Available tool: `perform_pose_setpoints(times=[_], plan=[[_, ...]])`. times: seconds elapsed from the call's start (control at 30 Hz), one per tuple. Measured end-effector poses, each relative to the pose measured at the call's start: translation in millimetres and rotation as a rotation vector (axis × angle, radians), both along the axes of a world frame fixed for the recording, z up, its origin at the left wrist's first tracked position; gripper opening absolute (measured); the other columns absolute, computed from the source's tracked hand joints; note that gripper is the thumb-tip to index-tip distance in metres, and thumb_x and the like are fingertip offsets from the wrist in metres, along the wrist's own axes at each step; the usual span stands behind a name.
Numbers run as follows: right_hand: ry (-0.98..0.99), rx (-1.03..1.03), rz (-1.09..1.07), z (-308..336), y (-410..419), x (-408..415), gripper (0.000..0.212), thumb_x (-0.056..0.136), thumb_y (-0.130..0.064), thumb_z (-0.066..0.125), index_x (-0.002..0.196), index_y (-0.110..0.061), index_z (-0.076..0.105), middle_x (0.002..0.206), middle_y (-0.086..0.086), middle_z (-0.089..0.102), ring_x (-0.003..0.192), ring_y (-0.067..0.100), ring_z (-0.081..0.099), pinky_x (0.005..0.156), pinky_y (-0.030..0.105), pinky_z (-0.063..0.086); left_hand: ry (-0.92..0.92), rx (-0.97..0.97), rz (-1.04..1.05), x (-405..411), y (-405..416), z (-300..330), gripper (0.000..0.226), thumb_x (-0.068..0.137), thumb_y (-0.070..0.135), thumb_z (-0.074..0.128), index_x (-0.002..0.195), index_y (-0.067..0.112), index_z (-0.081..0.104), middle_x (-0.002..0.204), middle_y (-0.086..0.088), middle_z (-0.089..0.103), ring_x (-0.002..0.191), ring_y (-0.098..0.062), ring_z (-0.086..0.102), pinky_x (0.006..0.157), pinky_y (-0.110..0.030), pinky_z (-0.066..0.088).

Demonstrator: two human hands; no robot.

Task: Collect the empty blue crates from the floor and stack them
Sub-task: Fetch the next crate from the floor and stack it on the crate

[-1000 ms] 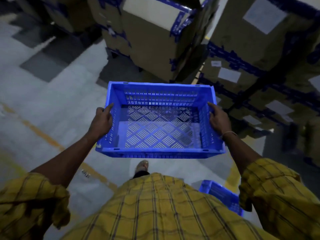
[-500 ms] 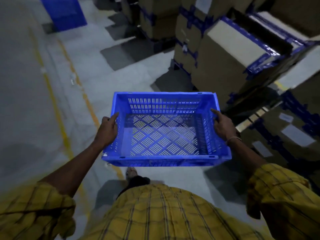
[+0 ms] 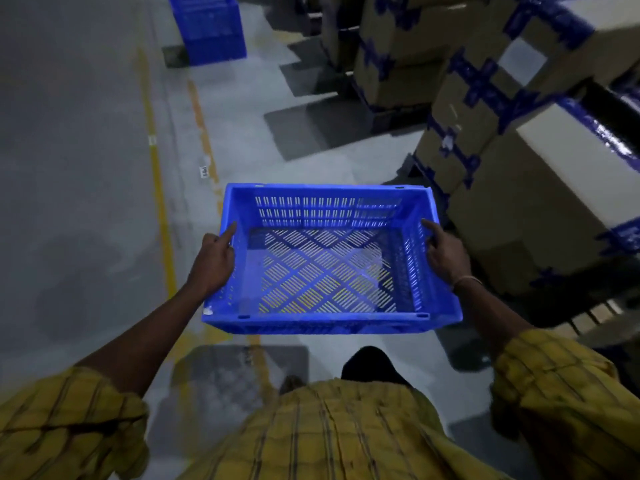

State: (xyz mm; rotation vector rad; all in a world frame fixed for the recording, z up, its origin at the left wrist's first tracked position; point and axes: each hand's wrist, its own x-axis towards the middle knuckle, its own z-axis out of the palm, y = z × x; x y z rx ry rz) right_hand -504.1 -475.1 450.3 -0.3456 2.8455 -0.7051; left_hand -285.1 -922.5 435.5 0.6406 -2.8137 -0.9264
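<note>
1. Centrally, an empty blue perforated plastic crate is carried clear of the grey concrete floor, in front of the person's waist, mouth upward, its slotted lattice base showing the floor through it.
2. Its long axis runs left to right across the body; the short walls face the two hands.
3. The left hand grips the left short wall, forefinger stretched along the rim and the other fingers curled under the edge, out of sight.
4. The right hand holds the right short wall in mirror fashion, forefinger extended along the rim and a thin bangle at the wrist.
5. Governing relation: a stack of blue plastic crates stands on the floor far ahead and somewhat to the left, well apart from the carried crate. The left hand lies on that side; judged from this, the load must travel forward and leftward before it can be lowered onto the stack.
6. Taped brown cardboard cartons are piled along the right, near the crate's right wall; a brush on that side is the likeliest hazard.
7. Two yellow painted floor lines run away towards the stack.
8. Counts: one crate in hand; one stack, its number of crates not discernible; two hands engaged; cartons many, partly cut off by the frame.
</note>
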Motion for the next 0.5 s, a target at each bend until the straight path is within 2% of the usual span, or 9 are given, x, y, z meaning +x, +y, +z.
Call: perform_pose_setpoints(times=[0.13, 0.27, 0.43, 0.5], plan=[[0.031, 0.013, 0.064, -2, -58, -74, 0.056, 0.091, -0.012, 0.053, 0.145, -0.029, 0.048, 0.111, 0.022, 0.068, 0.097, 0.042, 0.065, 0.078, 0.044, 0.05, -0.001, -0.005, 0.061, -47, -45, -3, 0.059, 0.097, 0.003, 0.049, 0.153, 0.013, 0.035, 0.098, -0.02, 0.045, 0.077, -0.038, 0.056, 0.078, -0.039, 0.046], [0.046, -0.002, 0.142, -14, -115, -163, 0.053, 0.092, -0.012, 0.053, 0.144, -0.027, 0.05, 0.111, 0.022, 0.068, 0.097, 0.042, 0.065, 0.077, 0.044, 0.049, -0.013, -0.015, 0.118, -108, -81, -12, 0.061, 0.097, 0.004, 0.05, 0.154, 0.015, 0.033, 0.099, -0.014, 0.042, 0.082, -0.036, 0.055, 0.075, -0.031, 0.039], [0.023, 0.007, 0.226, -17, -187, -281, 0.053, 0.094, -0.016, 0.05, 0.145, -0.032, 0.047, 0.104, 0.021, 0.068, 0.092, 0.04, 0.065, 0.069, 0.038, 0.044, -0.025, -0.018, 0.236, -187, -124, -10, 0.061, 0.097, 0.005, 0.049, 0.155, 0.016, 0.031, 0.102, -0.012, 0.041, 0.083, -0.028, 0.052, 0.075, -0.025, 0.033], [0.02, -0.007, 0.253, -9, -214, -322, 0.053, 0.094, -0.016, 0.05, 0.145, -0.031, 0.047, 0.106, 0.02, 0.068, 0.093, 0.039, 0.065, 0.072, 0.04, 0.046, -0.011, -0.027, 0.258, -214, -140, -4, 0.061, 0.096, 0.003, 0.05, 0.153, 0.014, 0.034, 0.1, -0.01, 0.04, 0.085, -0.031, 0.054, 0.076, -0.024, 0.032]])
